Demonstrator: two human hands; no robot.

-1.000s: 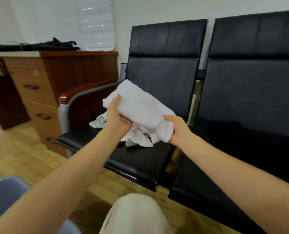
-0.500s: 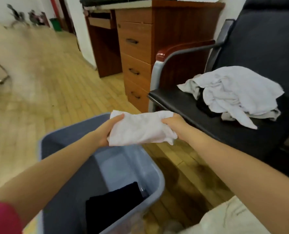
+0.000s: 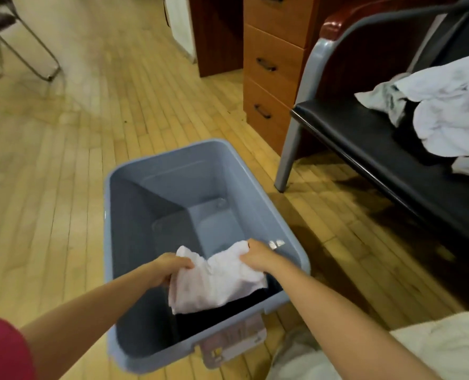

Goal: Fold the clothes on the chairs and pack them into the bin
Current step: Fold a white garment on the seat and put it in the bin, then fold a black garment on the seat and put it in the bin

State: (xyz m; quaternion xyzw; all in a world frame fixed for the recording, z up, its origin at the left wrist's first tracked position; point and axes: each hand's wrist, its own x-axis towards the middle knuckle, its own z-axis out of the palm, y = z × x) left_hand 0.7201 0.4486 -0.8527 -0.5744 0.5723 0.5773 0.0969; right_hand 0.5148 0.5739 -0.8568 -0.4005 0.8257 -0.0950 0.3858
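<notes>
Over the bin, head view: both hands hold a folded white garment (image 3: 217, 281) inside the mouth of the blue-grey bin (image 3: 173, 152). Left hand (image 3: 170, 267) pinches the garment's upper left corner, fingers curled into the cloth. Right hand (image 3: 258, 255) grips the upper right corner likewise. Garment hangs between them, sagging in the middle, lower edge down near a dark garment (image 3: 236, 305) that already lies on the bin floor at the near end.

Step in hand, by my reading: packing. The fold looks done; the piece is being placed, not yet released.

Next move calls for: lowering until the cloth rests flat on the dark garment, then letting go with both hands together so the fold does not fall open. Far half of the bin floor is bare plastic, so there is room there too.

Task is not far along: a loose heap of white clothes (image 3: 447, 113) lies unfolded on the black chair (image 3: 351, 133) at right, with something dark under it.

Around: wooden drawer unit (image 3: 271, 67) just behind the chair's arm, wood-strip floor (image 3: 63, 160), metal chair legs (image 3: 22, 48) at far left. A label (image 3: 233, 341) sticks to the bin's near wall.

In the way: nothing between hands and bin floor. The bin's rim sits close under both forearms.
</notes>
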